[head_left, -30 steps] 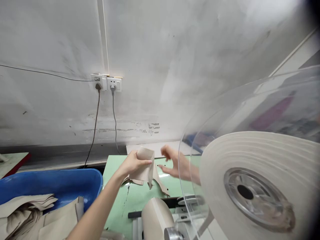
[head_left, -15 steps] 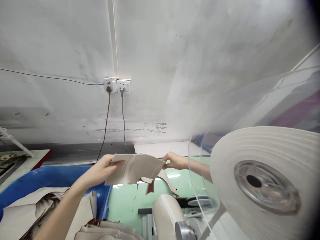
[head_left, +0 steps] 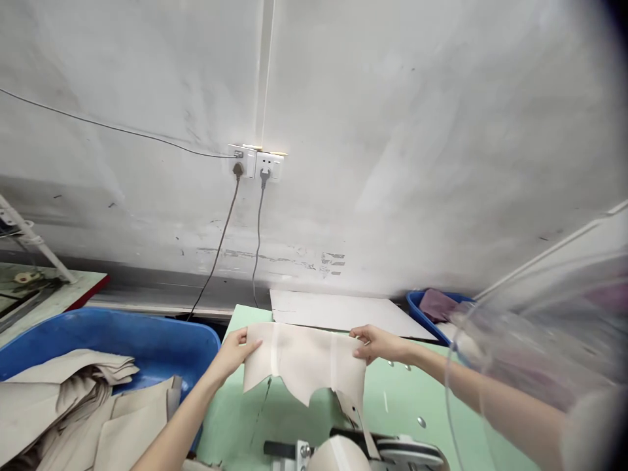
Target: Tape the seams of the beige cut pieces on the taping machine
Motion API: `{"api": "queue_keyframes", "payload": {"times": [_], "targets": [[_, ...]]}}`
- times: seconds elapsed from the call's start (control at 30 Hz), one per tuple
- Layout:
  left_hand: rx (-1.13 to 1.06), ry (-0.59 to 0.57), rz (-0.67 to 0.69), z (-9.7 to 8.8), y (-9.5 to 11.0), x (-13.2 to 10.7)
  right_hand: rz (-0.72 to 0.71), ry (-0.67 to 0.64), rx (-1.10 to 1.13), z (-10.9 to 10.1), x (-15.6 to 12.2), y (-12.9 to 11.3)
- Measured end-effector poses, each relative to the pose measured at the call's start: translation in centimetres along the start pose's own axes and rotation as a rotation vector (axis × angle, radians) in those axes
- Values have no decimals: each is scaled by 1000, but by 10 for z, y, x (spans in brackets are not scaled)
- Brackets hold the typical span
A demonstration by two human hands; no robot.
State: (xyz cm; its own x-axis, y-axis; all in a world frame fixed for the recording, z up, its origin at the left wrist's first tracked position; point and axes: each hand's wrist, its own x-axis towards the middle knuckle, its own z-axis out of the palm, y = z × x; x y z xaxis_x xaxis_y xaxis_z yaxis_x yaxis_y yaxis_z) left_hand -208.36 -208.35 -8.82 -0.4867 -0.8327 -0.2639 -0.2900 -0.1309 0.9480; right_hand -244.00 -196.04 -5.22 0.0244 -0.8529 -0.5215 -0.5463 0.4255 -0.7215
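Note:
A beige leather-like panel (head_left: 304, 360) with a curved, notched lower edge and two pale vertical strips is spread between my hands above the green table. My left hand (head_left: 234, 356) pinches its upper left corner, thumb on the near face. At the upper right corner my right hand (head_left: 375, 345) grips it the same way. A narrow tail hangs from the panel's right side towards a machine (head_left: 402, 451) at the bottom edge. On that machine sits a rounded beige part (head_left: 338, 456), partly cut off by the frame.
Left of the green table (head_left: 223, 418) stands a blue tub (head_left: 161, 327) holding several stacked beige pieces (head_left: 73, 399). A white board (head_left: 338, 311) lies at the back. Behind it on the right is another blue tub (head_left: 417, 307). Clear plastic (head_left: 540, 353) blurs the right side. Two cords hang from wall sockets (head_left: 255, 163).
The panel has turned to face me and is spread flat between my hands. My view has shifted, so the large white roll on the right is mostly out of frame.

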Motion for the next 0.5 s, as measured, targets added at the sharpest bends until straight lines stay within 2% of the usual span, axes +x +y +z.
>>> {"api": "queue_keyframes", "payload": {"times": [0.07, 0.13, 0.2, 0.23, 0.3, 0.4, 0.47, 0.5], "targets": [[92, 65, -46, 5, -10, 34, 91, 15, -47, -1, 33, 2], [153, 180, -64, 3, -17, 55, 160, 77, -124, 2, 61, 2], [188, 252, -59, -11, -18, 55, 184, 126, -201, 4, 71, -3], [197, 262, -53, -22, -16, 46, 175, 130, -228, 2, 68, -7], [234, 222, -1, -52, -13, 11, 136, 99, -249, -6, 45, -15], [406, 120, 126, -97, -13, -70, 38, 57, -219, -26, -25, -20], [553, 59, 167, -113, -20, -128, -105, 159, -136, -30, -83, -14], [610, 29, 156, -116, -26, -154, -162, 285, -60, -25, -113, -9]]}}
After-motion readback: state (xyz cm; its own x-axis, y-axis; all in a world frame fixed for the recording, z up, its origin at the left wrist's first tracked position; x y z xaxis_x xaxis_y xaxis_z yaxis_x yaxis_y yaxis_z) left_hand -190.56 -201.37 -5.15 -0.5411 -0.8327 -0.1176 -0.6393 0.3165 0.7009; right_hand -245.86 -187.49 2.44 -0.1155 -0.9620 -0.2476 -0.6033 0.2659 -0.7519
